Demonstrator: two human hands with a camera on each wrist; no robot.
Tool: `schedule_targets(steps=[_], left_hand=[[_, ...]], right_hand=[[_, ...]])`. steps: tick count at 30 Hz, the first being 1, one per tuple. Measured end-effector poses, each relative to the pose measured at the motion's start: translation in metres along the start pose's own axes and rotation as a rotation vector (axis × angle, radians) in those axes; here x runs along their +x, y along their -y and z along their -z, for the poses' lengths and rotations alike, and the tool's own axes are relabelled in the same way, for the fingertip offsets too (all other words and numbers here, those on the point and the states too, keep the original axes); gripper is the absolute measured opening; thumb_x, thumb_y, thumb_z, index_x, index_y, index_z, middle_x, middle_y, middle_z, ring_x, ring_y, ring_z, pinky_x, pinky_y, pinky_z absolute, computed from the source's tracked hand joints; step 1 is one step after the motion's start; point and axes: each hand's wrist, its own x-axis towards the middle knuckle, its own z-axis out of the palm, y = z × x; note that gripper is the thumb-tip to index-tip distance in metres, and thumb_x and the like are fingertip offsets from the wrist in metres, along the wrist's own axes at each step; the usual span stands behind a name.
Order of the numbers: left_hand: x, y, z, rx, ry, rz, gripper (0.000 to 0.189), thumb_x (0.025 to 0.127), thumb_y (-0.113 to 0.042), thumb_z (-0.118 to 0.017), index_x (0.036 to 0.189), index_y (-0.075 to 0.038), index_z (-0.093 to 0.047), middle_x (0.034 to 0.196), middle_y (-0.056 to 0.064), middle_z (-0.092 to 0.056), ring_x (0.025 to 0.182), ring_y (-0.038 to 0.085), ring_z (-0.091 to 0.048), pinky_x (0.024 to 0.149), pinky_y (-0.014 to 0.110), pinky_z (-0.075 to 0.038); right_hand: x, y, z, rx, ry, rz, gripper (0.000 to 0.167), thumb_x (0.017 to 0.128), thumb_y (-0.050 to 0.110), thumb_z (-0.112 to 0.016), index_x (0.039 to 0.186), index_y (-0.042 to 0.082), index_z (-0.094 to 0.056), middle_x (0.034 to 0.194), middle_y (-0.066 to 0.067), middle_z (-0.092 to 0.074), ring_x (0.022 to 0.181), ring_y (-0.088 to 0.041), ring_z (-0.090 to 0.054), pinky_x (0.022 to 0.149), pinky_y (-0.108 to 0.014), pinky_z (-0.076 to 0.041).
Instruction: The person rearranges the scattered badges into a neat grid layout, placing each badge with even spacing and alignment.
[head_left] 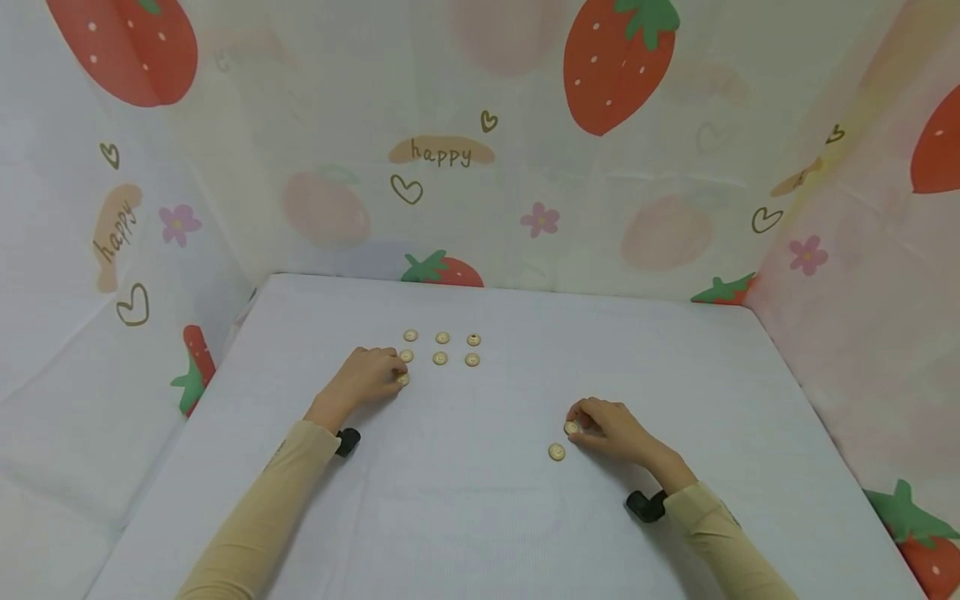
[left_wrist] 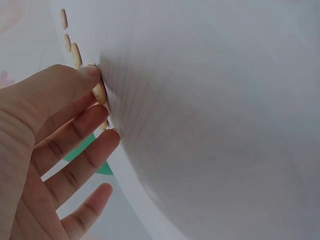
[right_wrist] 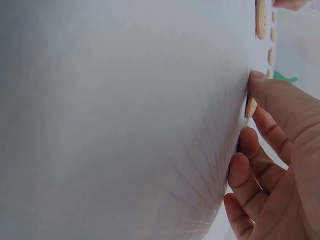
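My left hand (head_left: 364, 375) pinches a small round wooden disc (head_left: 403, 380) between thumb and fingertips, at the near end of a group of similar discs. In the left wrist view that disc (left_wrist: 101, 95) stands partly hidden behind the thumb. My right hand (head_left: 617, 431) has thumb and index finger about another wooden disc (head_left: 572, 427), resting on the table to the right. The right wrist view shows this disc (right_wrist: 251, 106) between them, on the white cloth. Nearer my body lies a loose disc (head_left: 557, 452), a little left of the right hand. Markings on the faces are too small to read.
Two rows of discs, with a far-row disc (head_left: 442, 337) and a near-row disc (head_left: 440, 358), lie right beside the left hand. A white cloth covers the table (head_left: 480, 517). Strawberry-print curtains (head_left: 540, 183) stand behind and at both sides. Each wrist wears a black camera (head_left: 645, 506).
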Motion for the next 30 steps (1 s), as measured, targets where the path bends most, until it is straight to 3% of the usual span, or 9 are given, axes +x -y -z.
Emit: schedule_targets(steps=[16,23,30], left_hand=[[-0.003,-0.003,0.003,-0.011,-0.031,0.018,0.022,0.081,-0.025,-0.070,0.100,-0.015,-0.071,0.091,-0.001,-0.064,0.083,0.018,-0.061,0.076,0.044,-0.046],[-0.003,-0.007,0.005,-0.018,-0.031,0.040,0.024,0.083,-0.027,-0.067,0.103,-0.015,-0.070,0.098,0.001,-0.065,0.092,0.021,-0.061,0.083,0.047,-0.045],[0.001,-0.017,0.005,-0.011,-0.029,0.011,0.023,0.083,-0.026,-0.067,0.103,-0.016,-0.070,0.099,-0.001,-0.064,0.093,0.021,-0.061,0.085,0.047,-0.044]], right_hand=[[0.000,0.002,0.003,-0.002,0.008,-0.009,0.022,0.085,0.029,-0.066,0.101,0.016,-0.060,0.085,0.008,-0.055,0.078,-0.006,-0.049,0.072,-0.026,-0.043],[0.000,0.002,0.003,0.005,0.004,-0.010,0.022,0.085,0.028,-0.066,0.101,0.015,-0.060,0.083,0.008,-0.054,0.077,-0.007,-0.049,0.071,-0.026,-0.043],[-0.001,0.000,0.001,0.012,-0.003,-0.003,0.021,0.085,0.028,-0.067,0.101,0.016,-0.060,0.083,0.008,-0.054,0.077,-0.006,-0.049,0.070,-0.025,-0.043]])
